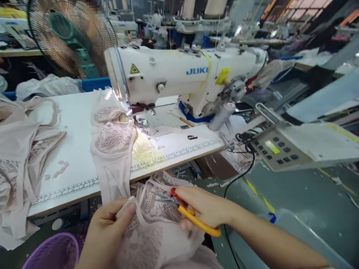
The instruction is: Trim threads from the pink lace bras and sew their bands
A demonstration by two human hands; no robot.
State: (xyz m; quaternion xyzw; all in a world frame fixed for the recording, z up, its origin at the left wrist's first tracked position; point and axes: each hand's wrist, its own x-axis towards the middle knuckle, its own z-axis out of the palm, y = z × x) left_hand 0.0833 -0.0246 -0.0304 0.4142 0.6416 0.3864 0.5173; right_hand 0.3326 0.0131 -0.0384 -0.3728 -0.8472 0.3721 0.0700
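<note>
My left hand (107, 227) pinches a fold of pale pink lace garment (153, 233) that lies over my lap, thumb on top. My right hand (202, 208) is closed on small orange-handled thread snips (197, 222), their metal blades pointing left at the lace close to my left thumb. More of the same pink fabric (112, 152) trails up over the table edge toward the needle of the white sewing machine (177, 71).
A heap of pink lace pieces (18, 156) lies on the white table (71, 154) at left. A purple basket (48, 258) sits below left. The machine's control panel (274, 149) and cable hang at right. A fan (70, 32) stands behind.
</note>
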